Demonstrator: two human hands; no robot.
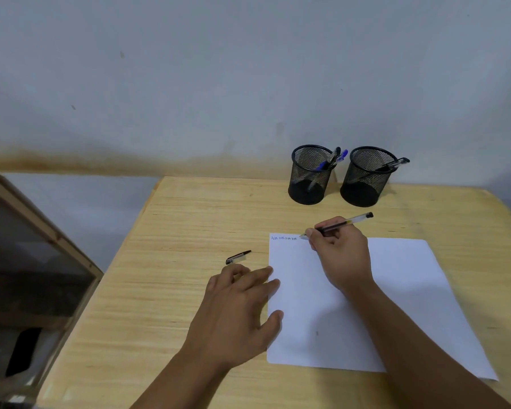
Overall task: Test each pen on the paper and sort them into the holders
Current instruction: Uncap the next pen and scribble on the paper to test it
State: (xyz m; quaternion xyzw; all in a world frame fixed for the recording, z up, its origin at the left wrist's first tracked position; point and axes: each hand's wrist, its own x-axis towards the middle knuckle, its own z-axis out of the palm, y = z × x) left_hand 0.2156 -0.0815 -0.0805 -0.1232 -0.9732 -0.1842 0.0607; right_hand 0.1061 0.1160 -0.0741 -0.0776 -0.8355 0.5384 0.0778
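A white sheet of paper lies on the wooden table, with a short row of scribbles along its top left edge. My right hand grips a clear black-ended pen, its tip touching the paper just right of the scribbles. My left hand rests flat, fingers spread, on the table and the paper's left edge. A black pen cap lies on the table just beyond my left fingers. Two black mesh holders stand at the back: the left holder has blue and black pens, the right holder has a black pen.
The light wooden table ends at the left, where a wooden-framed dark panel leans beside it. A grey-blue wall rises right behind the holders.
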